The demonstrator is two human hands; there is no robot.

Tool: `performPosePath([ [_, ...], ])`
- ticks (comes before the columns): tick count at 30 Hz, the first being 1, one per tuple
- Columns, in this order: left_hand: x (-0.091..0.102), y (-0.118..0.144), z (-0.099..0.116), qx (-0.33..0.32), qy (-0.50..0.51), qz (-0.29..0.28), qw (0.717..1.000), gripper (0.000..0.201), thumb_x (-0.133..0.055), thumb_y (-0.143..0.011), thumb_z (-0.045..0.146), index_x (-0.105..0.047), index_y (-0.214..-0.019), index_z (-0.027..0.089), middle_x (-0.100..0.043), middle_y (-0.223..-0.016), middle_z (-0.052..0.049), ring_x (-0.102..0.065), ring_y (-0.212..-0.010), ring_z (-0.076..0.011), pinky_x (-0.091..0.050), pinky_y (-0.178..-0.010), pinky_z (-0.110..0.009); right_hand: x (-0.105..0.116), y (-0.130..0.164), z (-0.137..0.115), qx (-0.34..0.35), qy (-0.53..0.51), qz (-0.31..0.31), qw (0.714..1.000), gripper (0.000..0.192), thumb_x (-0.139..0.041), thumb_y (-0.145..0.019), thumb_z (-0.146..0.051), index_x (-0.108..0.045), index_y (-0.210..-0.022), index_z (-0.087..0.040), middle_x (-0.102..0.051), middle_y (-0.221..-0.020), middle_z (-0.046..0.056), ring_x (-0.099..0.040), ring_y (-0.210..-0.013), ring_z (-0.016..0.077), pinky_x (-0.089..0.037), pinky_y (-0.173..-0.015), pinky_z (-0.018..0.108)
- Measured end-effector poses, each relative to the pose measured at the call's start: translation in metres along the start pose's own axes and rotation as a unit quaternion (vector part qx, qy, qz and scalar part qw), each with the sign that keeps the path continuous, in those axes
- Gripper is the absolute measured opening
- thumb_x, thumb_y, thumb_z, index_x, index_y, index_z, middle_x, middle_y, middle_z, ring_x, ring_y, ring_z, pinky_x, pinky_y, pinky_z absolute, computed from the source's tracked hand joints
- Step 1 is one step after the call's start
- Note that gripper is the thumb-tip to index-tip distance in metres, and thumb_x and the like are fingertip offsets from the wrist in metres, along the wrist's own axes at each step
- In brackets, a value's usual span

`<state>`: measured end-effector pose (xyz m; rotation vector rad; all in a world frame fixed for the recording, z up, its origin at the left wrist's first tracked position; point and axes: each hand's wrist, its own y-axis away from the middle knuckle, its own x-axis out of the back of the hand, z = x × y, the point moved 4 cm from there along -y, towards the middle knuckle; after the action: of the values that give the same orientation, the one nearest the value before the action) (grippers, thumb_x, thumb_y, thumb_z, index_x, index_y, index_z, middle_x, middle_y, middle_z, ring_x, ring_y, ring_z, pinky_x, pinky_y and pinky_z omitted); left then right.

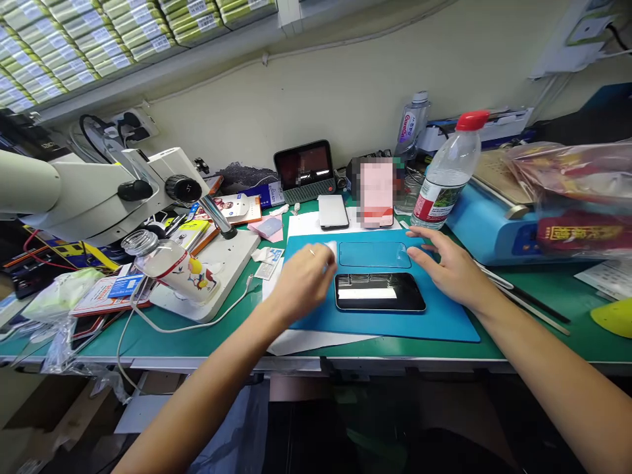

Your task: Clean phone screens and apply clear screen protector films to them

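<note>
A green workbench [538, 296] carries a blue mat [444, 319], white papers [316, 341], a microscope base [224, 263] and water bottle [447, 174].

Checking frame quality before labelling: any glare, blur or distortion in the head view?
Head view: a bright glare band lies across the phone screen on the blue mat; the left hand is motion-blurred, the right hand sharper; wide-angle distortion bends the green table edge and the shelf of boxes; two screens at the back are pixelated; lighting even, shadows soft.
</note>
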<state>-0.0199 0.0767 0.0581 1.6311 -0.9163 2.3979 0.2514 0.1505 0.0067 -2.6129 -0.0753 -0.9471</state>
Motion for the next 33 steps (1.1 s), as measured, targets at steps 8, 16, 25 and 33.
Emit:
performPosePath([
  [8, -0.019, 0.042, 0.038, -0.033, -0.042, -0.133, 0.990, 0.018, -0.043, -0.105, 0.030, -0.058, -0.104, 0.020, -0.067, -0.114, -0.009, -0.064, -0.102, -0.0262, -0.050, -0.089, -0.042, 0.005, 0.007, -0.014, 0.039, 0.014, 0.006, 0.999, 0.052, -0.049, -0.095, -0.058, -0.058, -0.135, -0.028, -0.063, -0.135, 0.012, -0.063, -0.117, 0.0367, -0.055, -0.094, 0.053],
  [16, -0.034, 0.039, 0.049, 0.018, -0.076, -0.126, 0.989, 0.059, -0.033, -0.106, 0.050, -0.042, -0.147, 0.010, -0.041, -0.157, -0.019, -0.035, -0.148, -0.0317, -0.032, -0.120, -0.050, 0.005, 0.007, -0.017, 0.066, 0.017, 0.018, 0.998, 0.050, -0.046, -0.097, -0.057, -0.061, -0.132, -0.025, -0.064, -0.134, 0.013, -0.063, -0.118, 0.0362, -0.051, -0.099, 0.054],
  [25, -0.064, 0.028, 0.070, 0.077, -0.031, -0.173, 0.981, 0.094, -0.026, -0.098, 0.072, -0.022, -0.156, -0.003, -0.018, -0.164, -0.023, -0.012, -0.154, -0.0322, -0.020, -0.126, -0.049, 0.004, 0.006, -0.021, 0.092, -0.017, 0.031, 0.995, 0.055, -0.034, -0.099, -0.063, -0.064, -0.128, -0.026, -0.066, -0.132, 0.012, -0.056, -0.128, 0.0334, -0.041, -0.110, 0.053],
  [33, -0.097, -0.016, 0.123, 0.030, -0.004, -0.172, 0.985, 0.103, -0.029, -0.094, 0.078, -0.024, -0.155, -0.006, -0.021, -0.163, -0.024, -0.013, -0.154, -0.0343, -0.022, -0.126, -0.045, 0.005, 0.006, -0.018, 0.092, -0.019, 0.031, 0.995, 0.059, -0.030, -0.098, -0.066, -0.065, -0.125, -0.026, -0.067, -0.132, 0.012, -0.057, -0.127, 0.0326, -0.041, -0.110, 0.052],
])
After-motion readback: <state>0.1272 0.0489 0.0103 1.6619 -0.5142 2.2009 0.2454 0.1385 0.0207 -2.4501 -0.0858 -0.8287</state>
